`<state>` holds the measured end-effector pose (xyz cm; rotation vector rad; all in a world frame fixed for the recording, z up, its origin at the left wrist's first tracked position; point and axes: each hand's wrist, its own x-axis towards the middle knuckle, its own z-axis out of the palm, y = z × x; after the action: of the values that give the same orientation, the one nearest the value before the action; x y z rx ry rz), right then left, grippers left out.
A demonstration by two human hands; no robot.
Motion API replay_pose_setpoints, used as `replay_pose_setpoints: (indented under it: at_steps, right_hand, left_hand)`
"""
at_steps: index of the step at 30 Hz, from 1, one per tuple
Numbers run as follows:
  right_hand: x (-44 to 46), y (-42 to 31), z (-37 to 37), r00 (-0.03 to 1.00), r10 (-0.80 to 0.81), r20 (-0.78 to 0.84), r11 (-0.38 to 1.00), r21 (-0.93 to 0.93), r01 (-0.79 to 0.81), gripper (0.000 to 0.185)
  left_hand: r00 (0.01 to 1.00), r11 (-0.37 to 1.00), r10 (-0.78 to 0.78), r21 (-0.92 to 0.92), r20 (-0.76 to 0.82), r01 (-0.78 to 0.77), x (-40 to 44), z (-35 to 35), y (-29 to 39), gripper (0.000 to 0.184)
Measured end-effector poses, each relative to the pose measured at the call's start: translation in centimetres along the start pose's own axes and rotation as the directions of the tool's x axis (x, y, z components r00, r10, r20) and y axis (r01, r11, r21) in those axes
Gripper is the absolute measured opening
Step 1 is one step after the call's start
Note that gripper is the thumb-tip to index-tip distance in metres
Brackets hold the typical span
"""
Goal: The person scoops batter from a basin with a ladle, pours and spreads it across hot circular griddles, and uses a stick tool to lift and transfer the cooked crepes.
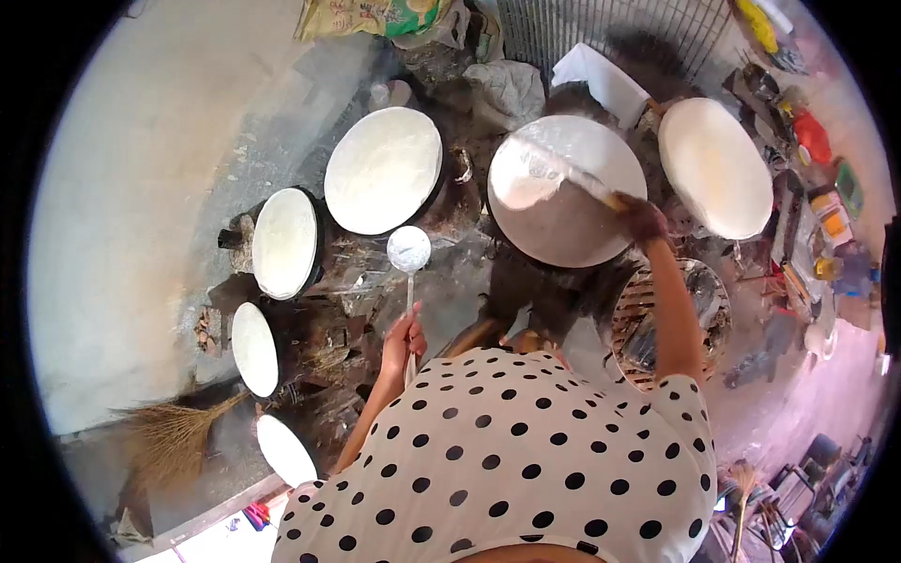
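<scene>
My left hand is closed around the handle of a ladle, whose round bowl is coated white. My right hand grips a long flat spatula that reaches over a large round griddle. White batter covers part of that griddle, below the spatula's blade. To the right stands a round pan with a pale, slightly yellowish sheet on it. Left of the griddle, another round pan is covered with a thin white layer.
Several more white-topped round pans curve along the left, including one near a straw broom. A slatted round basket sits below my right forearm. A metal grate and a printed sack are at the back; bottles stand right.
</scene>
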<state>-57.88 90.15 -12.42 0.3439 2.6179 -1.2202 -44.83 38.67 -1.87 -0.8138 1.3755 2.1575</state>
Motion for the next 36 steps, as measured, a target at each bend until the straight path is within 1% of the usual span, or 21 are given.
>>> replay_pose_setpoints:
  at_steps: [1, 2, 4, 6, 8, 10, 14, 16, 17, 19, 20, 21, 22, 24, 25, 27, 29, 31, 33, 35, 36]
  right_hand:
    - [0.2, -1.7, 0.2, 0.983, 0.180, -0.032, 0.975, -0.127, -0.183, 0.046]
    - [-0.5, -2.6, 0.1, 0.982, 0.187, -0.019, 0.975, -0.119, -0.188, 0.046]
    - [-0.8, -3.4, 0.3, 0.987, 0.087, 0.137, 0.940, -0.338, -0.036, 0.046]
    - [-0.6, 3.0, 0.9, 0.988, -0.004, 0.156, 0.963, -0.264, 0.045, 0.048]
    - [-1.1, 4.5, -0.3, 0.942, -0.246, 0.227, 0.910, -0.282, 0.305, 0.044]
    - [-1.0, 3.5, 0.1, 0.965, -0.180, 0.189, 0.944, -0.243, 0.224, 0.043]
    - [-0.8, 1.3, 2.3, 0.999, -0.048, -0.024, 0.995, -0.083, 0.046, 0.039]
    - [-3.9, 3.4, 3.6, 0.976, -0.218, 0.027, 0.952, -0.215, 0.218, 0.038]
    - [-5.3, 7.4, 4.1, 0.951, -0.305, 0.057, 0.929, -0.199, 0.311, 0.039]
    - [-10.5, 9.6, 2.7, 0.965, -0.238, 0.106, 0.961, -0.119, 0.250, 0.043]
    - [-13.4, 8.1, 1.3, 0.988, -0.078, 0.131, 0.995, -0.057, 0.086, 0.046]
    - [-14.7, 7.5, 2.9, 0.987, -0.083, 0.138, 0.994, -0.066, 0.093, 0.046]
    - [-15.6, 7.1, 5.6, 0.998, -0.023, -0.061, 0.921, 0.386, 0.045, 0.048]
    - [-12.2, 8.7, 13.6, 0.927, 0.012, -0.375, 0.871, 0.459, 0.174, 0.045]
    - [-8.8, 9.6, 17.9, 0.867, -0.143, -0.476, 0.972, 0.096, 0.213, 0.042]
    - [-6.8, 0.6, 26.2, 0.822, -0.245, -0.515, 0.945, 0.064, 0.322, 0.036]
    - [-5.1, -5.5, 32.0, 0.845, -0.258, -0.469, 0.960, -0.024, 0.280, 0.033]
    - [-6.0, -5.8, 33.9, 0.905, -0.081, -0.419, 0.919, -0.382, -0.094, 0.035]
    - [-10.2, -6.9, 31.3, 0.894, 0.181, -0.410, 0.977, -0.031, -0.211, 0.039]
    - [-14.7, -6.8, 28.4, 0.800, 0.466, -0.379, 0.876, 0.325, -0.356, 0.046]
    - [-16.2, -6.8, 27.5, 0.738, 0.572, -0.359, 0.804, 0.424, -0.417, 0.050]
  left_hand:
    - [1.000, 1.000, -0.023, -0.015, -0.014, 0.023, -0.2, -0.2, -0.3, 0.034]
    - [0.999, 1.000, -0.029, -0.007, -0.027, 0.029, -0.6, -0.3, -0.6, 0.034]
    - [0.999, 0.995, -0.053, -0.082, -0.013, 0.052, -1.3, -0.6, -1.4, 0.035]
    - [0.999, 0.996, -0.032, -0.086, -0.035, 0.029, -2.3, -0.6, -2.1, 0.037]
    - [1.000, 0.993, -0.010, -0.117, 0.008, 0.011, -3.0, -1.2, -2.9, 0.038]
    - [0.999, 0.994, -0.020, -0.111, -0.044, 0.015, -3.8, -1.6, -3.6, 0.038]
    - [0.991, 0.984, -0.103, -0.157, -0.081, 0.089, -3.8, -1.5, -3.4, 0.032]
    - [0.996, 0.983, -0.091, -0.165, -0.023, 0.086, -3.4, -2.0, -3.2, 0.033]
    - [0.996, 0.991, -0.072, -0.115, -0.052, 0.065, -4.3, -0.7, -2.4, 0.033]
    - [0.999, 0.994, -0.039, -0.101, -0.014, 0.037, -3.8, -2.3, -2.4, 0.035]
    - [1.000, 0.997, -0.006, -0.074, 0.000, 0.006, -3.9, -3.1, -2.5, 0.034]
    - [1.000, 0.996, -0.004, -0.086, -0.003, 0.003, -4.1, -3.7, -2.5, 0.034]
    - [1.000, 0.999, 0.006, -0.046, 0.011, -0.006, -4.0, -4.1, -2.4, 0.034]
    - [0.999, 1.000, 0.005, -0.009, 0.043, -0.004, -3.8, -4.7, -2.1, 0.034]
    - [0.999, 0.998, -0.014, 0.063, 0.031, 0.012, -3.9, -5.1, -1.9, 0.035]
    - [0.999, 0.990, -0.039, 0.138, 0.027, 0.035, -3.6, -6.2, -1.7, 0.035]
    - [0.992, 0.993, -0.075, 0.101, 0.101, 0.065, -3.2, -8.0, -1.9, 0.037]
    - [0.989, 0.991, -0.092, 0.107, 0.114, 0.080, -3.5, -9.4, -1.6, 0.037]
    - [0.986, 0.992, -0.106, 0.087, 0.130, 0.095, -3.5, -10.9, -1.6, 0.038]
    - [0.988, 0.988, -0.096, 0.135, 0.118, 0.079, -4.0, -12.1, -1.2, 0.038]
    - [0.993, 0.980, -0.069, 0.193, 0.097, 0.050, -4.3, -12.8, -1.1, 0.038]
